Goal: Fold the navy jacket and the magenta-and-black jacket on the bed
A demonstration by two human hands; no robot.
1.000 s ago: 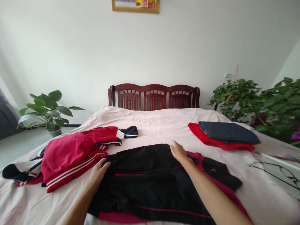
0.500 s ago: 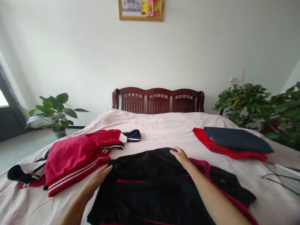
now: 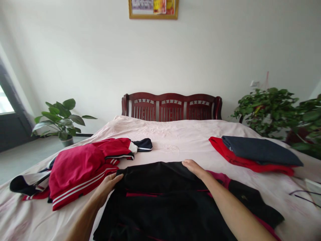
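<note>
A black jacket (image 3: 160,211) with magenta trim lies spread on the bed in front of me, one sleeve laid across its upper part. My left hand (image 3: 109,183) is closed on the left end of that sleeve. My right hand (image 3: 193,168) grips the jacket's far edge, right of the middle, with its fingertips hidden behind the cloth. Past my right forearm, a black and magenta part of the jacket (image 3: 253,197) reaches out to the right. To the left of my left hand lies a loose red jacket (image 3: 77,167) with white stripes.
Folded dark blue cloth (image 3: 260,149) lies on folded red cloth (image 3: 250,165) at the right. A pink sheet (image 3: 173,134) covers the bed, with a wooden headboard (image 3: 172,105) behind. Potted plants (image 3: 62,117) flank it. Dark cords (image 3: 304,194) lie near the right edge.
My right hand has come slightly lower with the black jacket's far edge, which is a little flatter now. My left hand keeps its hold. The view has shifted slightly.
</note>
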